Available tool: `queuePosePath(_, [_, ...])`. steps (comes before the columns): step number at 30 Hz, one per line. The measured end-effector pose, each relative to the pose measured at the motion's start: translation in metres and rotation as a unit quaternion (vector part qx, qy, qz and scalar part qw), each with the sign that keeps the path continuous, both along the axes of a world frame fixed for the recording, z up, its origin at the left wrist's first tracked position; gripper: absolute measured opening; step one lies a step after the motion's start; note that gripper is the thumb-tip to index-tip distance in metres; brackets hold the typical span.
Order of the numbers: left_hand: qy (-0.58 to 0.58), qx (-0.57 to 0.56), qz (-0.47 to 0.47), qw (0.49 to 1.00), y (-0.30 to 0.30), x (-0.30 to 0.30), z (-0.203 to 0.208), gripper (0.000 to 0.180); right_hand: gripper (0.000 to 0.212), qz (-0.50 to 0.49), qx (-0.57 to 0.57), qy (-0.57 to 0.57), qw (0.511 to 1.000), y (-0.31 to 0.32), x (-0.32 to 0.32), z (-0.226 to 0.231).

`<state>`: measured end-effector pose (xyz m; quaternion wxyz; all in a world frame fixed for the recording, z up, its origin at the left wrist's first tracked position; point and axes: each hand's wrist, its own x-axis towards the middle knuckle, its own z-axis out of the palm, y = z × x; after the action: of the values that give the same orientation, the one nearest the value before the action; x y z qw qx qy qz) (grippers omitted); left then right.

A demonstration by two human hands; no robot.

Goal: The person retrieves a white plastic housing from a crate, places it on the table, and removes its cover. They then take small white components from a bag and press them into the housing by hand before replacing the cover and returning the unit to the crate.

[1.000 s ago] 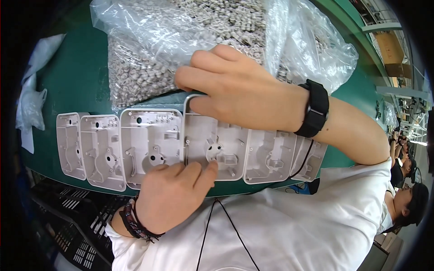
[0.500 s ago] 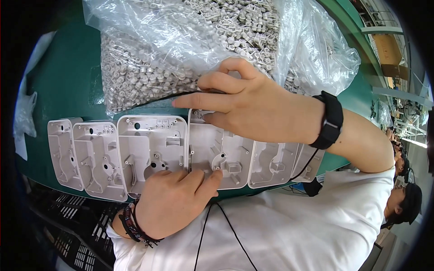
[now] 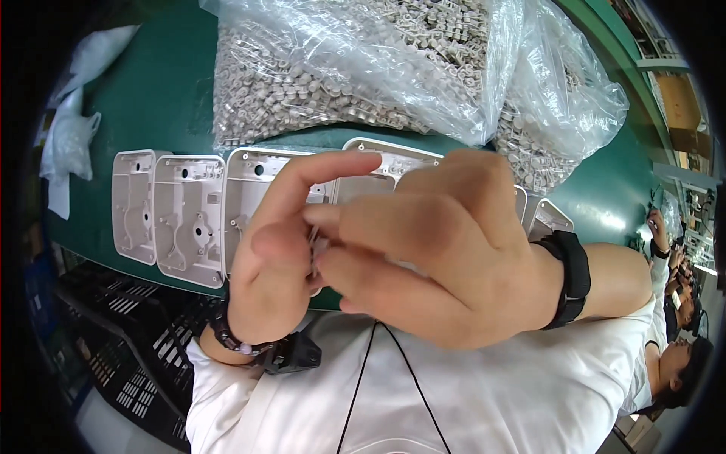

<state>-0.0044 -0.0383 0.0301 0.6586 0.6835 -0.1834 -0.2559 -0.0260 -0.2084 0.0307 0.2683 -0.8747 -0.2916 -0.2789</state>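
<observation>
My left hand [image 3: 276, 246] is raised over the row of grey-white plastic housings [image 3: 189, 219], turned sideways with its index finger bent across the top. Small light plastic parts [image 3: 316, 250] show in slivers at its curled fingers; the hands hide most of them. Against it comes my right hand [image 3: 461, 250], thumb and fingers pinched at those same parts. Both hands cover the middle housings. Beyond them lies a clear plastic bag [image 3: 454, 125] heaped with small grey clip-like parts [image 3: 302, 91].
The housings stand side by side along the near edge of the green table [image 3: 178, 98]. A crumpled clear bag [image 3: 72, 140] lies at the far left. Below the table's left edge is a black slotted crate [image 3: 144, 340]. Other people [image 3: 669, 340] are at the right.
My left hand has lifted off the housings and turned over. My right hand has come back from the bag's edge to meet it, and both now close on small parts.
</observation>
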Motion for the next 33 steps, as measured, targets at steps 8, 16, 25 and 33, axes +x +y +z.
queuePosePath(8, [0.074,-0.075,0.104,0.989,-0.040,-0.008,-0.002,0.069,0.026,-0.055,-0.030,-0.030,0.998,-0.008,0.005,0.004])
queuePosePath(16, [0.178,-0.109,-0.094,0.973,-0.037,-0.004,-0.008,0.061,0.026,0.010,0.003,-0.010,1.000,-0.035,-0.003,-0.005])
queuePosePath(25, [0.254,-0.093,-0.123,0.955,-0.048,-0.004,-0.004,0.051,0.010,0.031,-0.030,-0.136,0.990,-0.045,-0.013,-0.016])
queuePosePath(33, [0.277,-0.072,-0.072,0.955,-0.056,-0.016,-0.006,0.043,0.011,0.102,-0.130,-0.094,0.982,-0.050,-0.025,-0.011])
